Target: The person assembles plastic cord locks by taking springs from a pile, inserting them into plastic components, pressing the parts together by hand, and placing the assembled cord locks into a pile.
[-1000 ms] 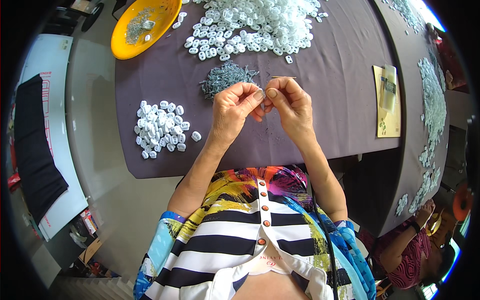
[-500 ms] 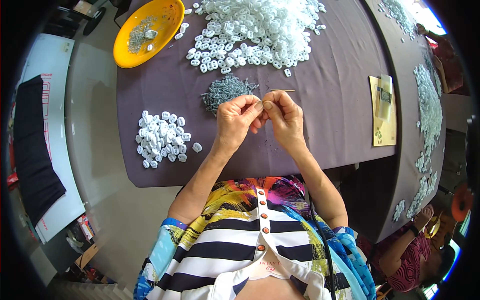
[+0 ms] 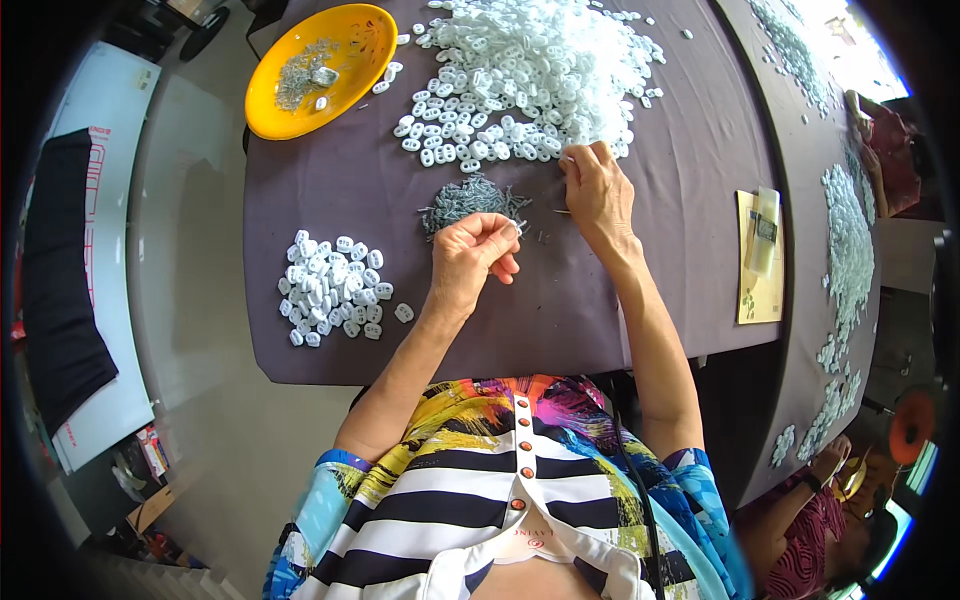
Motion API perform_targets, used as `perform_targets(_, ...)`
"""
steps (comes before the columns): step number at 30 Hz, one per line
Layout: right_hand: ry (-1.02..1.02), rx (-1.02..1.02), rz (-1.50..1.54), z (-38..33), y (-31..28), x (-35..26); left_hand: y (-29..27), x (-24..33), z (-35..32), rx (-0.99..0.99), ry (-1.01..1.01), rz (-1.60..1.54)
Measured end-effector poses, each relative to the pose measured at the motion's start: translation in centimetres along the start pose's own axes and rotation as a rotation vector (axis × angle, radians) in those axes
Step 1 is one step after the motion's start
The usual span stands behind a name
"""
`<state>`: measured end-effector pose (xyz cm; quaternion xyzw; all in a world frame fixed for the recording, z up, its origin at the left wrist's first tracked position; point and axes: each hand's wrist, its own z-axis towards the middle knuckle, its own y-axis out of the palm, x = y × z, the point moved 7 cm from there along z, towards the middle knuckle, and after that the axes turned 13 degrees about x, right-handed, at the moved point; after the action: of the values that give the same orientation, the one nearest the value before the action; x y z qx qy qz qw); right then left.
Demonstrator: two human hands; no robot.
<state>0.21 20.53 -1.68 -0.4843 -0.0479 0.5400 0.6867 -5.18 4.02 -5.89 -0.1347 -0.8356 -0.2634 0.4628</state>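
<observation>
Far left, a dark cloth [image 3: 60, 290] lies on a pale board beside the bench [image 3: 330, 190], which carries a dark purple cover. An orange bowl [image 3: 318, 68] sits at the bench's far left corner with a few grey and white bits inside.

Nearer the body, a small heap of white plastic pieces [image 3: 332, 288] sits apart, left of the left hand.

Left hand [image 3: 470, 262]: curled, thumb and fingertips pinched together just below the grey pin pile [image 3: 468, 200]. It seems to hold something small; what exactly is too tiny to tell.

The large heap of white pieces [image 3: 530, 75] spreads across the far middle of the bench.

Right hand [image 3: 598, 192]: stretched forward, fingers bent down onto the near edge of the large heap, closing on or touching one piece. A thin pin lies just beside it on the cover.

To do this well, judging from the layout: pick a single piece from the loose edge rather than digging in, so the heap does not slide, and keep the left pinch steady.

Right, a yellow card [image 3: 760, 258] with a clear packet on it, then more white pieces on a second bench [image 3: 850, 250]. Another person's hands at lower right are cut off by the rim and blurred.
</observation>
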Motion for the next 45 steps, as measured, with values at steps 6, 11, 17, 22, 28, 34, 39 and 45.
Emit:
perform_targets(6,0.011,-0.092,-0.022,-0.2,0.3,-0.2,-0.6,0.3,0.1,0.021,0.012,-0.003)
perform_targets(11,-0.009,-0.142,0.033,-0.5,0.2,-0.2,-0.2,0.4,-0.2,0.010,0.009,-0.021)
perform_targets(17,-0.072,-0.060,0.112,-0.9,-0.8,-0.4,0.2,0.4,-0.8,-0.012,0.016,-0.011)
perform_targets(22,0.247,-0.194,0.436,-3.0,-2.5,-1.5,0.4,1.1,-1.2,-0.029,0.039,-0.016)
perform_targets(28,0.471,-0.338,0.829,-5.8,-2.9,-3.0,1.5,2.1,-0.9,-0.036,0.083,-0.009)
perform_targets(34,0.648,-0.316,1.055,-7.2,-2.1,-1.9,2.0,1.5,-1.2,-0.039,0.070,-0.022)
perform_targets(39,0.661,-0.341,1.081,-7.3,-2.1,-1.9,1.7,1.6,-1.1,0.001,0.110,-0.034)
perform_targets(45,0.705,-0.351,1.121,-8.0,-1.6,-1.5,1.9,1.7,-1.2,0.014,0.142,-0.007)
